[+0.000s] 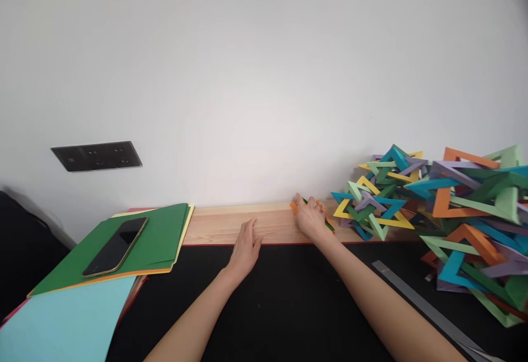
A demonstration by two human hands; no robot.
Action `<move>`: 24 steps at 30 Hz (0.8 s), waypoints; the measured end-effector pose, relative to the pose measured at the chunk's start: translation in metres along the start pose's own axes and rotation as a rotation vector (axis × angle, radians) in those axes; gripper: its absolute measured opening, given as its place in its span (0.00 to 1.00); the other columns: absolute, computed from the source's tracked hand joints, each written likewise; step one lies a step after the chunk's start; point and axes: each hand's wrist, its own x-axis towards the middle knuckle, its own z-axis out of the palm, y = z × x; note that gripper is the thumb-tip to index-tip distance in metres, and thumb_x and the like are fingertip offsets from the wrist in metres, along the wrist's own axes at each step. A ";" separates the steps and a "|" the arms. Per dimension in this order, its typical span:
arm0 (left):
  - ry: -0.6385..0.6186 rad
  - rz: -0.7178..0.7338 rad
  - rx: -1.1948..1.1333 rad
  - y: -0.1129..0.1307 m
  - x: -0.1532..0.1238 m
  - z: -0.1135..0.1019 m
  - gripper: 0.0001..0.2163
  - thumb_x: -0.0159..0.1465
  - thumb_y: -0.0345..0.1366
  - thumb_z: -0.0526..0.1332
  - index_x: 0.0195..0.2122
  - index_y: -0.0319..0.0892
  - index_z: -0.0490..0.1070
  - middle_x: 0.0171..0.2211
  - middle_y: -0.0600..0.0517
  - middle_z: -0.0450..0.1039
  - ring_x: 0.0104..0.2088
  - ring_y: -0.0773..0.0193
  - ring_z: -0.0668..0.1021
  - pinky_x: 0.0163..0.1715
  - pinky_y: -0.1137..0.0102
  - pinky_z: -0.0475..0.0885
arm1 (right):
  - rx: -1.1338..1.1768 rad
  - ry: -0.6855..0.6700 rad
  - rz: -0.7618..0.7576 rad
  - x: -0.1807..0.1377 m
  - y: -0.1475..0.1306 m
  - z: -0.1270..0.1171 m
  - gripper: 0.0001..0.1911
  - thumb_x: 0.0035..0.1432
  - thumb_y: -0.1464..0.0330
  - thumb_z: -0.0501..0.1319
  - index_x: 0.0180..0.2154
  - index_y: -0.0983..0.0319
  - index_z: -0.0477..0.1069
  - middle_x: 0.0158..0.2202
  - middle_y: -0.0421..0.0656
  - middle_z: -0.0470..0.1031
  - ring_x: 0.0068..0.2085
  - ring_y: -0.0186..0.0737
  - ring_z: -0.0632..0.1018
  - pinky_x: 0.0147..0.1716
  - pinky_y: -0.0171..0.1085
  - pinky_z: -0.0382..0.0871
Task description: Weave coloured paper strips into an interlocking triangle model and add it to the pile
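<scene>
My right hand point(311, 219) is at the back of the table with its fingers bent over some small folded paper pieces point(330, 225), orange and green, which it partly covers. Its fingertips seem to close on them, though the exact contact is hidden. To the left, my left hand point(245, 249) holds nothing; its fingers are stretched forward and slightly apart over the edge of the black mat point(264, 307). Interlocked paper star shapes point(373, 205) in green, yellow, blue and purple stand just right of my right hand.
A larger cluster of paper stars point(478, 197) fills the right side. A grey ruler point(421, 301) lies on the mat. At left, a phone point(117, 245) rests on green paper sheets point(165, 235), with a light blue sheet point(74, 318) below. A black socket panel point(97, 156) is on the wall.
</scene>
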 end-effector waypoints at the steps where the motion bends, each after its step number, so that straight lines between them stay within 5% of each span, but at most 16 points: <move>1: -0.002 0.010 0.014 0.001 -0.001 0.000 0.19 0.63 0.28 0.53 0.55 0.44 0.57 0.49 0.44 0.64 0.50 0.54 0.71 0.49 0.54 0.69 | -0.001 0.017 0.018 -0.002 -0.001 0.003 0.18 0.66 0.69 0.51 0.57 0.60 0.61 0.55 0.56 0.63 0.53 0.58 0.68 0.45 0.58 0.65; 6: -0.014 0.047 0.075 0.006 -0.006 -0.001 0.22 0.63 0.25 0.51 0.58 0.42 0.53 0.51 0.41 0.62 0.52 0.54 0.70 0.50 0.54 0.69 | 0.021 0.099 0.134 -0.002 0.008 0.016 0.17 0.63 0.66 0.56 0.52 0.62 0.65 0.55 0.50 0.64 0.54 0.52 0.68 0.50 0.56 0.63; 10: -0.017 0.067 0.119 0.010 -0.007 -0.003 0.23 0.62 0.24 0.50 0.59 0.42 0.51 0.52 0.40 0.61 0.53 0.53 0.70 0.49 0.54 0.70 | 0.100 0.189 0.122 0.003 0.018 0.019 0.17 0.61 0.73 0.53 0.51 0.74 0.65 0.57 0.68 0.60 0.59 0.66 0.61 0.52 0.63 0.55; 12: -0.016 0.081 0.149 0.013 -0.005 -0.006 0.22 0.63 0.24 0.50 0.58 0.39 0.53 0.52 0.39 0.62 0.52 0.53 0.70 0.49 0.55 0.70 | 0.166 0.222 0.037 0.003 0.016 0.019 0.19 0.58 0.77 0.51 0.51 0.77 0.64 0.58 0.73 0.56 0.62 0.71 0.55 0.53 0.66 0.49; 15: 0.003 0.106 0.207 0.018 -0.003 -0.013 0.17 0.66 0.26 0.47 0.56 0.37 0.58 0.51 0.37 0.65 0.52 0.52 0.71 0.49 0.55 0.69 | 0.299 0.226 -0.196 -0.002 0.001 0.020 0.23 0.58 0.79 0.48 0.55 0.72 0.61 0.63 0.64 0.53 0.65 0.58 0.50 0.58 0.59 0.48; 20: -0.053 0.165 0.301 0.023 -0.002 -0.020 0.12 0.67 0.30 0.48 0.40 0.40 0.72 0.31 0.46 0.75 0.33 0.55 0.78 0.37 0.59 0.74 | 0.569 0.124 -0.510 -0.014 -0.023 0.029 0.11 0.57 0.73 0.55 0.41 0.65 0.73 0.52 0.53 0.71 0.57 0.45 0.68 0.57 0.44 0.59; 24: -0.076 0.223 0.336 0.025 -0.004 -0.021 0.13 0.66 0.26 0.49 0.41 0.42 0.72 0.39 0.46 0.77 0.35 0.59 0.79 0.35 0.66 0.74 | 0.818 0.131 -0.487 -0.018 -0.025 0.029 0.10 0.58 0.73 0.55 0.40 0.65 0.72 0.52 0.52 0.71 0.55 0.46 0.69 0.56 0.46 0.60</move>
